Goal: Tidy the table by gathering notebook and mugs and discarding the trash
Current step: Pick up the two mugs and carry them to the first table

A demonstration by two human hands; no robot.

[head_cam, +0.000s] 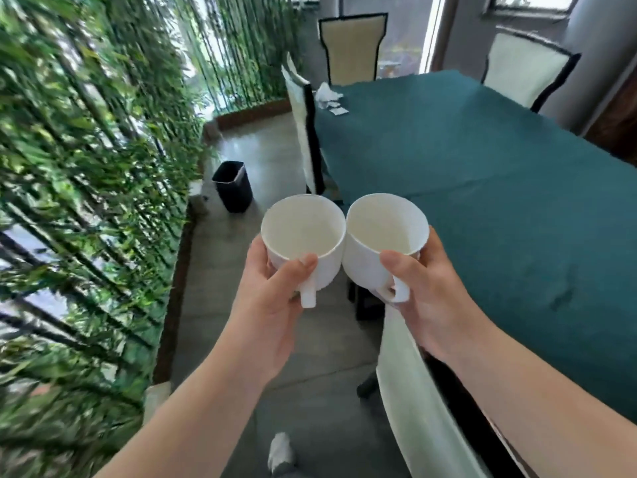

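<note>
Head camera, looking forward-down, hands close.

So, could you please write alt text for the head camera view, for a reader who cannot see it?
A person holds two empty white mugs side by side, left mug in the left hand, right mug in the right hand. Behind are a table with a green cloth, crumpled paper at its far corner, and a black bin on the floor.

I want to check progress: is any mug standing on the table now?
No, both mugs are held in the air, one in each hand.
</note>
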